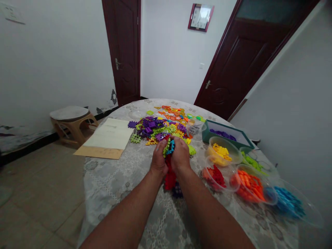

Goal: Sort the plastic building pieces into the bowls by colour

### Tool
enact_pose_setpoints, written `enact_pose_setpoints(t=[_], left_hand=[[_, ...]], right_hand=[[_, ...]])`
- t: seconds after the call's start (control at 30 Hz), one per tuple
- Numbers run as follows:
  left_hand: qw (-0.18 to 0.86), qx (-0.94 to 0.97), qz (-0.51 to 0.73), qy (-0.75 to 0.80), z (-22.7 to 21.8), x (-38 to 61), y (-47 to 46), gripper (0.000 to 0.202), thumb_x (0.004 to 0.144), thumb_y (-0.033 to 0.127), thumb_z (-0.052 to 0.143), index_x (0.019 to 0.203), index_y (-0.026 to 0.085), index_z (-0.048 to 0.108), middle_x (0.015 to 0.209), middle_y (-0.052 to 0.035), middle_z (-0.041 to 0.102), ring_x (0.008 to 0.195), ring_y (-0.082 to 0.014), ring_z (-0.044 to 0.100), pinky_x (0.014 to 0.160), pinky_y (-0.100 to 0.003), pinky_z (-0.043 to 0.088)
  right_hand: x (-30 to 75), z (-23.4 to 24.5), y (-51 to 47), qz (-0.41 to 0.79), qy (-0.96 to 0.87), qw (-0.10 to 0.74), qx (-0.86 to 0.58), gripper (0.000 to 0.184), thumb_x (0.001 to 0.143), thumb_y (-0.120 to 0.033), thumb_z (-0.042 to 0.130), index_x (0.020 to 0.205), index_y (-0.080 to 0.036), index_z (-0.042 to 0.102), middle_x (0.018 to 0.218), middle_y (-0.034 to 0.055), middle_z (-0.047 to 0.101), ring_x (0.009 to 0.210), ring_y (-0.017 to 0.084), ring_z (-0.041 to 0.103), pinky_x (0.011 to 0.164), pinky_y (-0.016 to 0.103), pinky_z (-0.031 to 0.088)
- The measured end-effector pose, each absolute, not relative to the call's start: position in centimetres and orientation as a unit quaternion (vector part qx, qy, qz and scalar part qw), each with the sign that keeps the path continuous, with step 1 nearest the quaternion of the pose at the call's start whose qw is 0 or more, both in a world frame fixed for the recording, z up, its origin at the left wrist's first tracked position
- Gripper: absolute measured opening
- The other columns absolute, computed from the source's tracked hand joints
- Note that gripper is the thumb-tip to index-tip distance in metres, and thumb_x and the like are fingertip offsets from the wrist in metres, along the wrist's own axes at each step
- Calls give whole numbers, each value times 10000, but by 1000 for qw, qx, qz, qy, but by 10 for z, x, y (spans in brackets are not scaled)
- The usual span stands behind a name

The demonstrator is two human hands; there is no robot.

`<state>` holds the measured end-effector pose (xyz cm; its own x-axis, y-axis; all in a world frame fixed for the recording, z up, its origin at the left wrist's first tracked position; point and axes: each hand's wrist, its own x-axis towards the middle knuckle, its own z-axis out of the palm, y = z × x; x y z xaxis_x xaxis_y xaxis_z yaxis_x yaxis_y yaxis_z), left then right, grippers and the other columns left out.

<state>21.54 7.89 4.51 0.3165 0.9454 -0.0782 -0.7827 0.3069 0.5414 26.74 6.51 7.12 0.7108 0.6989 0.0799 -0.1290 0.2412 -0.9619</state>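
My left hand [158, 159] and my right hand [181, 153] close together around a small assembly of plastic gear pieces [170, 146], held above the middle of the table. Lime green and light blue toothed parts show between my fingers, with red at the top. Below my hands are red pieces [169, 181] and a dark purple gear [177, 190]; whether these join the held assembly is hidden by my hands. Just beyond lies a loose pile of purple, green and yellow gear pieces [153, 127].
Clear round tubs on the right hold yellow [221, 152], red [217, 177], orange [250, 185], blue [287, 202] and green [251, 160] pieces. A teal box [207, 135] contains purple ones. Paper on cardboard [109, 133] overlaps the table's left edge, near a stool [71, 122].
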Motion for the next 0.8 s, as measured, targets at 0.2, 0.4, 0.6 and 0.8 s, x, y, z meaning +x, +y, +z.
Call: enact_pose_setpoints(t=[0.2,0.4,0.6,0.8], left_hand=[[819,167,525,160,42,213,90,389,748,381,916,1047,186,762,1001,-57,815,1021,-263,777,989,-371,580],[854,162,479,124,44,212,83,433,751,382,906,1109,189,758,1052,-64,820,1060,-272,774,990,-377,596],[861,76,471,174,48,210,88,275,761,278,802,1010,169,761,961,-74,827,1016,-293,787,984,-429,619],[869,59,456,185,54,200,94,328,733,239,732,1051,161,751,882,-88,811,928,-317,794,894,-523,653]], right_hand=[[276,61,76,218,-299,725,-581,338,876,-460,631,1030,-194,771,959,23,777,895,198,690,825,304,539],[276,75,74,125,-414,653,-622,259,876,-376,636,1024,-206,763,1013,43,780,966,219,696,933,351,525],[278,75,83,243,-335,732,-541,282,816,-377,699,1032,-200,738,954,24,774,883,182,700,841,321,559],[297,94,68,296,-264,804,-442,260,743,-318,785,970,-219,704,906,-2,743,834,147,698,791,289,576]])
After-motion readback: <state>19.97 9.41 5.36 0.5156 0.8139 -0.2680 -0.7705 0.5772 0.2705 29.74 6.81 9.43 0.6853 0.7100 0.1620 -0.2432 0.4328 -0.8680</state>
